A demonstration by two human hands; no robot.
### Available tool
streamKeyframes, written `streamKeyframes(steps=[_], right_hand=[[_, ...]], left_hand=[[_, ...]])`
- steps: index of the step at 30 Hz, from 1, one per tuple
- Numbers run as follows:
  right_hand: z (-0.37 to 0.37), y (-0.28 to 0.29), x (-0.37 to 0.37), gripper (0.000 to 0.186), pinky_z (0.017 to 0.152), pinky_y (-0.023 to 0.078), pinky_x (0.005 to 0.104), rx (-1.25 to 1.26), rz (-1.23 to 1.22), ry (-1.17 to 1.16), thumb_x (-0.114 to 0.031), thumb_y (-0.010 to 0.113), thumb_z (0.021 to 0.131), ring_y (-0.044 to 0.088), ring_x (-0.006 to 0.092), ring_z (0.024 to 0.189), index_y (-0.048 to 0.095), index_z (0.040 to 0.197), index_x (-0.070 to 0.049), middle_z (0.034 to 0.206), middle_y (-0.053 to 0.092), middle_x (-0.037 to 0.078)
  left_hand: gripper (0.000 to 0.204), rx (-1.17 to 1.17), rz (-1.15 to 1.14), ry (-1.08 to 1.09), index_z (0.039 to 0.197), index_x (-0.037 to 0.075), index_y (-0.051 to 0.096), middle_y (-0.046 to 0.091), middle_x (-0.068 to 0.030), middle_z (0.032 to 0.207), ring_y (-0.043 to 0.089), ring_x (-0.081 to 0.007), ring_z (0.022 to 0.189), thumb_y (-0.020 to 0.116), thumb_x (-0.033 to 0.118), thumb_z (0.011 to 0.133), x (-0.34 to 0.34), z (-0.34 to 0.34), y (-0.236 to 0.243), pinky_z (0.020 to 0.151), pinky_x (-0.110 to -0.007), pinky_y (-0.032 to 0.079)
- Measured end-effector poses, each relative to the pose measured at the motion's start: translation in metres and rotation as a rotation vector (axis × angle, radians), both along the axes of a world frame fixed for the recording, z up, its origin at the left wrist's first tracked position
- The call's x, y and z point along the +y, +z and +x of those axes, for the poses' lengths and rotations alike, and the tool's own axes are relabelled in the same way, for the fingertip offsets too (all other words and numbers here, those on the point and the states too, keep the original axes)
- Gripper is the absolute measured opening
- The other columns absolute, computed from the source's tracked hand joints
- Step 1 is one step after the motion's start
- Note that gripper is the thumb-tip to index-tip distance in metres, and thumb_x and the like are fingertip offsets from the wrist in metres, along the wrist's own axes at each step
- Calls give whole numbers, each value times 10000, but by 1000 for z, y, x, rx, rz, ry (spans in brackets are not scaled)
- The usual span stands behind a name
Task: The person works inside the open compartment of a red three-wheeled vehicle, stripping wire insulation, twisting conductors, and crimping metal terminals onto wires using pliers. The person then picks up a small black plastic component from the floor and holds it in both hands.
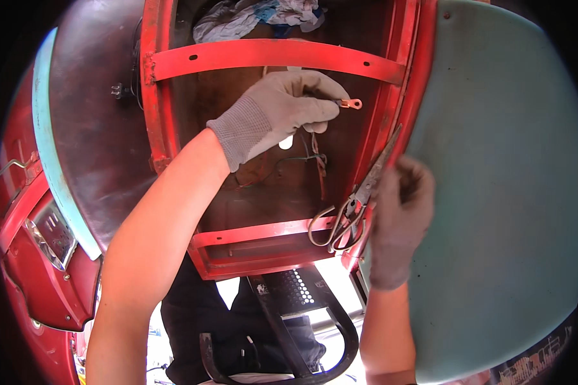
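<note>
My left hand (293,106), in a grey knit glove, reaches over the open red frame. Its thumb and fingers pinch a copper ring terminal (351,103), whose ring end points right. A dark short piece shows between the terminal and the fingertips. My right hand (402,218), also gloved and a little blurred, hovers at the frame's right rail with a gap between thumb and curled fingers; nothing shows in it. Beside it, a pair of worn scissors (361,199) lies on the rail, loop handles toward me and blades pointing away.
A red metal frame (276,56) with crossbars surrounds an open compartment. Inside are loose thin wires (319,165) and a crumpled white plastic bag (237,19) at the far end. A teal padded panel (494,192) stands right. A black metal rack (295,308) is nearest me; a plug (117,90) hangs left.
</note>
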State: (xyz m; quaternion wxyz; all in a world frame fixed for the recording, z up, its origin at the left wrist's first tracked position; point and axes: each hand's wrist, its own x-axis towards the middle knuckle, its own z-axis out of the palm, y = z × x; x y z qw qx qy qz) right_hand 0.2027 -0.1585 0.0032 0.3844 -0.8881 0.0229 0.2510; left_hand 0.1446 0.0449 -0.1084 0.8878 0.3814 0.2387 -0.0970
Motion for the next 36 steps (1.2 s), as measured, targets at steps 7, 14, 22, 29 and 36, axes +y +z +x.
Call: streamKeyframes(steps=[7,14,22,29,36], right_hand=[[-53,-17,-39,533,939,519,490,-222,-639,335,-365,723,959,689,383,1036,590,1273,44,1148,691,235],[-19,-7,-20,345,885,526,481,-38,-726,301,-325,696,945,689,368,975,636,1099,-22,1020,697,165],[67,-34,66,419,917,531,500,-327,-795,534,-362,655,992,683,393,1069,629,1230,-18,1116,702,203],[24,-15,39,458,887,553,441,-562,-362,358,-278,727,986,686,330,1007,594,1305,23,1111,694,184],[-80,-4,-70,622,995,492,512,39,-652,319,-329,796,905,617,422,1159,528,1287,82,1251,618,277]], left_hand=[[239,34,30,-21,1200,-6,736,663,-5,968,611,-67,832,699,74,978,-21,-1,5,764,-243,522],[209,61,-132,47,1182,0,728,654,4,964,606,-70,845,688,52,983,-20,-10,3,768,-237,527],[242,15,-119,56,1199,0,728,652,-2,952,604,-79,829,701,40,962,-26,-10,-7,731,-244,499],[251,27,-236,143,1207,-6,722,664,-15,956,612,-88,829,705,42,961,-25,-17,-9,763,-248,518],[230,49,-129,139,1196,1,726,664,-7,932,609,-83,811,691,57,975,-21,-10,-1,770,-246,516]])
